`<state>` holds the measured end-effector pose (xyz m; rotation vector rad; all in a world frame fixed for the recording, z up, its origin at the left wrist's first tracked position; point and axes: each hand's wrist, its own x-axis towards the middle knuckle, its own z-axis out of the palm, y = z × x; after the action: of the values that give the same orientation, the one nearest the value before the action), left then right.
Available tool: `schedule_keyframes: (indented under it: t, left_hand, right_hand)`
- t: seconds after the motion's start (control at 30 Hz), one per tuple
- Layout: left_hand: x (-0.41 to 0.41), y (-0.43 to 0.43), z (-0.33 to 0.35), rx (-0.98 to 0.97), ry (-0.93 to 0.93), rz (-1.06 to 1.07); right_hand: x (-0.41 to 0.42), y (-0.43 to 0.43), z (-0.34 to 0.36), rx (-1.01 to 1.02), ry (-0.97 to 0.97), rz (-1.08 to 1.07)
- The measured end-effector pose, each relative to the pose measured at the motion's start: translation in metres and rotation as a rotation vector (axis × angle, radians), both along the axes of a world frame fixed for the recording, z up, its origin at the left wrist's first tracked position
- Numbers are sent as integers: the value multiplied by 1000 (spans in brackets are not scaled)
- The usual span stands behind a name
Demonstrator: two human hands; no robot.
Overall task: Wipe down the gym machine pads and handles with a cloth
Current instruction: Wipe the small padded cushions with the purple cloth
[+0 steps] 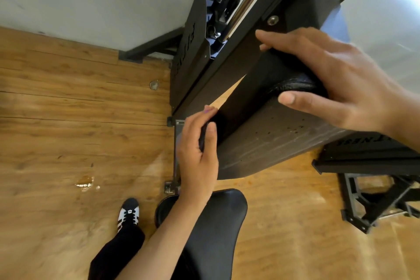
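The machine's back pad [268, 143] slants across the middle, its dull grey-brown backing towards me and wrinkled black upholstery [293, 85] showing at its upper end. My right hand [336, 79] grips that upper end, fingers over the far side and thumb on the near face. My left hand [197, 150] is at the pad's lower left edge and pinches a small dark cloth [203, 135] between thumb and fingers against it. Most of the cloth is hidden by the hand. The black seat pad [218, 229] lies below, under my left forearm.
The black machine frame [193, 57] with guide rods and a pulley rises behind the pad against a grey wall. Another black frame base [372, 200] sits on the wooden floor at right. My shoe [129, 212] stands left of the seat, near a floor stain [85, 182].
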<state>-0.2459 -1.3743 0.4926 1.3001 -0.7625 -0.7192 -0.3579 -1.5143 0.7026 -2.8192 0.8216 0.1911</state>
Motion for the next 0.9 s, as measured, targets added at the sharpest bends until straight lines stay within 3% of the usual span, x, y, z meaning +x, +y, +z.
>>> schedule_keyframes:
  t: [0.1, 0.2, 0.43, 0.53, 0.63, 0.73, 0.9]
  left_hand:
    - [-3, 9, -40, 106, -28, 33]
    - [3, 1, -27, 283, 240, 15]
    - [17, -49, 107, -68, 143, 5]
    - [12, -48, 102, -94, 52, 10]
    - [5, -28, 79, 9, 182, 15]
    - [7, -33, 96, 44, 235, 30]
    - [17, -53, 132, -99, 81, 0]
  right_hand:
    - [-1, 0, 1, -20, -11, 3]
    - [-2, 0, 1, -25, -12, 4]
    - [1, 1, 1, -53, -9, 10]
    - [0, 0, 1, -56, -8, 8]
    - [-1, -1, -1, -52, -19, 16]
    - [-1, 0, 0, -59, -32, 22]
    - [0, 1, 0, -58, -61, -4]
